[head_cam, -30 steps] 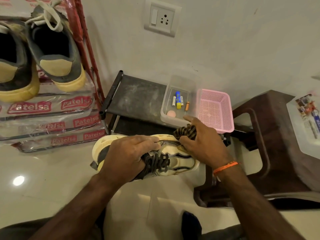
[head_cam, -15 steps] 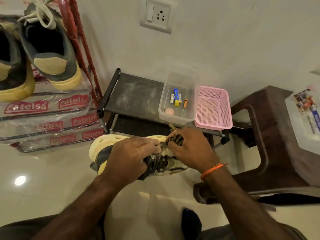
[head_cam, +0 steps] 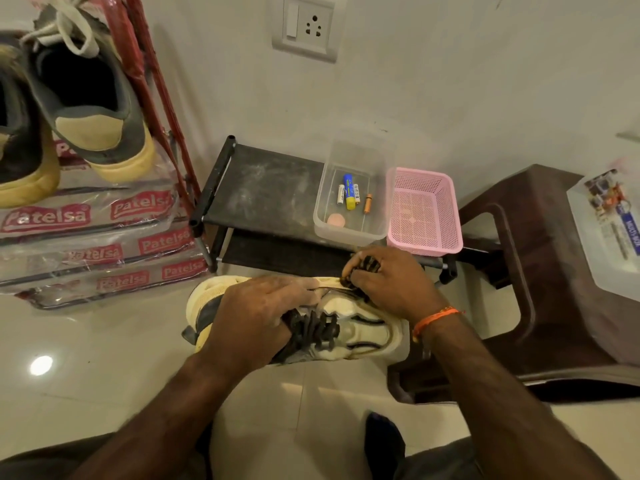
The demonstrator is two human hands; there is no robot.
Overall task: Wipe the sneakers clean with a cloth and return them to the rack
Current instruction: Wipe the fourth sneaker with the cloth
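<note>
Hands (head_cam: 263, 313) on cream sneaker (head_cam: 360, 327)

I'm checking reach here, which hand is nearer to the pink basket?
The right hand. It grips a dark cloth at the sneaker's far edge, just below the pink basket. The left hand holds the sneaker over its laces, farther left of the basket.

A pale plastered wall (head_cam: 450, 81) fills the upper frame, with a white switch and socket plate (head_cam: 308, 27) set near top centre. The glossy cream tiled floor (head_cam: 104, 358) catches a bright lamp reflection (head_cam: 41, 365) at lower left. A dark brown plastic stool (head_cam: 540, 271) stands at right, and a low black shelf (head_cam: 266, 192) sits against the wall at centre.
</note>
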